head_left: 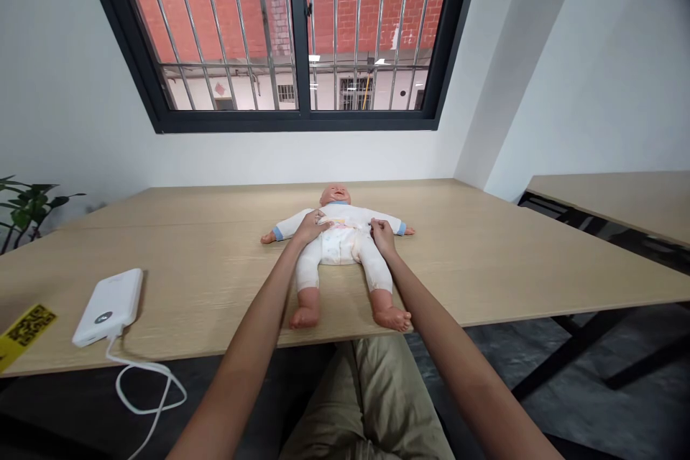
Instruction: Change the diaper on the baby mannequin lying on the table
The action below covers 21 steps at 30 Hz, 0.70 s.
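A baby doll (339, 244) in a white suit with blue cuffs lies on its back on the wooden table (485, 244), head toward the window, feet at the near edge. My left hand (311, 226) rests on the doll's chest at its right side, fingers curled onto the cloth. My right hand (382, 234) is at the doll's left waist, fingers closed in a pinch on the suit's fabric. A diaper shows between the two hands.
A white power bank (109, 306) with a white cable (145, 388) hanging over the edge lies at the near left. A yellow tag (24, 330) sits at the far left. A plant (26, 208) stands left; a second table (619, 201) is right.
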### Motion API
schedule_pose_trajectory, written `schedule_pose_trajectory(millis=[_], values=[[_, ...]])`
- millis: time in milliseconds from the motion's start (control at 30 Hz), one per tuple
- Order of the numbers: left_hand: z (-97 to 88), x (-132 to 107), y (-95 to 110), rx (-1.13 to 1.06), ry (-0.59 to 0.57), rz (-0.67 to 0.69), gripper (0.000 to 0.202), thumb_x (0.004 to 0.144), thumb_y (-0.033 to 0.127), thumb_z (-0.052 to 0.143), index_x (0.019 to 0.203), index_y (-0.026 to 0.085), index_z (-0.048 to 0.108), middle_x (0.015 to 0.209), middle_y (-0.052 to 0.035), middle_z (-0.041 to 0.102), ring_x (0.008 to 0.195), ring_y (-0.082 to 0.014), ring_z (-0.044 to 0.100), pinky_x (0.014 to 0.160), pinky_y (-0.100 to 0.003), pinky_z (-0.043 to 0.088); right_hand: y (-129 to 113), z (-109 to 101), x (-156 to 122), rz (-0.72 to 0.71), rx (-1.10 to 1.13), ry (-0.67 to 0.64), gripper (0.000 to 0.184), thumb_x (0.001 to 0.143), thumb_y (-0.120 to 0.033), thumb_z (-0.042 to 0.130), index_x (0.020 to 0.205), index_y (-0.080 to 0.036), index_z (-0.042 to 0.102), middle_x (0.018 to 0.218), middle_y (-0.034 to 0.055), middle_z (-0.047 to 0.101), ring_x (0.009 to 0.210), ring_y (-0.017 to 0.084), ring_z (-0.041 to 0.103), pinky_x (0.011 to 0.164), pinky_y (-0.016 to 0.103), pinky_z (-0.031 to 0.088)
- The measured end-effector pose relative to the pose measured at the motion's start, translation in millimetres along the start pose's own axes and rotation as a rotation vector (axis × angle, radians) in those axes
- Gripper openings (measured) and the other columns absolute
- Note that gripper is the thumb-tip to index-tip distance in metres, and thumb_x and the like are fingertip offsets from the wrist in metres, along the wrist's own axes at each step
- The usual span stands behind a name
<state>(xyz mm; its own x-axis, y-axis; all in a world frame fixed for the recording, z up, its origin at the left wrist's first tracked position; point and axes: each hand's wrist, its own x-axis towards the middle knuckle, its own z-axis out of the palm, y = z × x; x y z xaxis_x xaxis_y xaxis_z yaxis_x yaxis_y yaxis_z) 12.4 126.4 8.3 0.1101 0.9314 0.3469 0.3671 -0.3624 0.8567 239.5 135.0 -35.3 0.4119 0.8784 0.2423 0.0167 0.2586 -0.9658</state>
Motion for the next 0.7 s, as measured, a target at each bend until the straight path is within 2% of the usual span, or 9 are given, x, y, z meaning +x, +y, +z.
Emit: schedule_pose_trajectory(millis=[167,367,533,700], values=[[0.1,-1.5,-3.7,-0.169,0.002,-0.016,0.046,0.057,0.036,0.078,0.087,0.022,0.047,0.075,0.0051,0.047,0.069,-0.0129,0.046,0.064,-0.023,0.035,-0.9,-0.2,-1.2,0.004,-0.004,-0.012,0.021,0.077,-0.039,0.063,0.078,-0.019,0.053,0.066,-0.0010,0.056,0.061,0.016,0.053,0.062,0.029,0.042],[2.0,-1.8,-1.3,-0.210,0.001,-0.021,0.036,0.061,0.024,0.075,0.085,0.022,0.048,0.075,0.0056,0.047,0.065,-0.0113,0.043,0.063,-0.022,0.036,0.7,0.1,-1.0,-0.025,-0.012,-0.042,0.029,0.079,-0.047,0.064,0.076,-0.020,0.051,0.063,-0.0013,0.056,0.060,0.017,0.052,0.062,0.030,0.041],[1.0,-5.0,0.3,-0.213,0.028,-0.072,0.038,0.063,0.032,0.077,0.086,0.022,0.050,0.077,0.0024,0.055,0.072,-0.0161,0.053,0.071,-0.028,0.042,1.5,-0.4,-1.7,-0.042,-0.023,-0.048,0.037,0.078,-0.055,0.063,0.077,-0.020,0.051,0.062,-0.0014,0.055,0.059,0.017,0.051,0.061,0.030,0.041],[-0.3,-9.9,3.7,-0.251,0.027,-0.095,0.035,0.072,0.048,0.071,0.086,0.021,0.054,0.096,-0.0053,0.065,0.091,-0.0210,0.060,0.084,-0.033,0.046,-0.4,-1.4,-3.3,-0.046,-0.030,-0.056,0.040,0.078,-0.058,0.063,0.078,-0.021,0.050,0.062,-0.0016,0.055,0.059,0.017,0.051,0.061,0.030,0.041]])
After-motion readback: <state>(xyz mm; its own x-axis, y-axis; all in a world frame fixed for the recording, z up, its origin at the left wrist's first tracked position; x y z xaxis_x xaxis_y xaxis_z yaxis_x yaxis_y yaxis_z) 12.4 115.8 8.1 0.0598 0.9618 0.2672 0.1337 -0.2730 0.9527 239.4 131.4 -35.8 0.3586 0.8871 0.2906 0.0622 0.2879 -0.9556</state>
